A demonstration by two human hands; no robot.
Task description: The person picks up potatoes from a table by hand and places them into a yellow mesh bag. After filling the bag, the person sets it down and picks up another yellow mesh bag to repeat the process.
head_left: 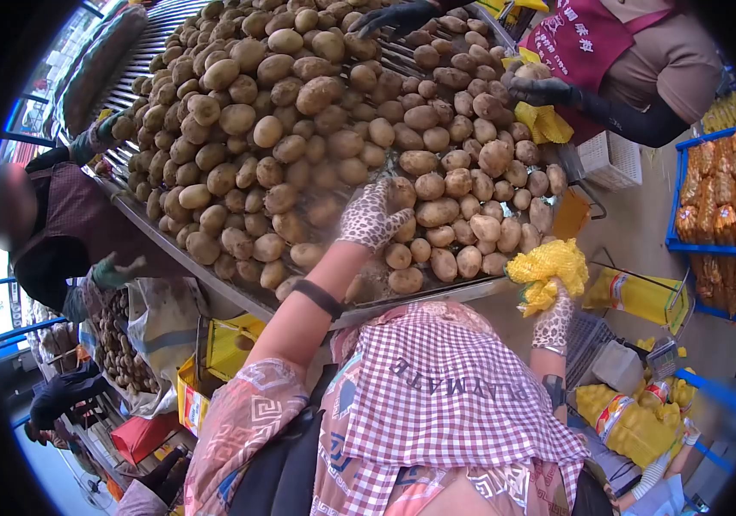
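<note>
My left hand [372, 220], in a leopard-print glove, reaches into the heap of potatoes [213, 155] on the metal table. Its fingers and thumb curve around one potato [400, 194]; the fingertips are partly hidden. Potatoes just beyond this hand look blurred. At the table's near right edge, my right hand [555, 311], gloved in the same print, is closed on a bunched yellow mesh bag [548, 271]. Looser potatoes [486, 228] lie spread between my two hands.
A person in a maroon apron [587, 39] works across the table, a dark-gloved hand holding a potato and yellow mesh. Another person [84, 206] stands left. A metal rim [239, 297] borders the table. At right are a white crate [610, 161], blue racks [720, 249] and filled yellow bags [630, 421].
</note>
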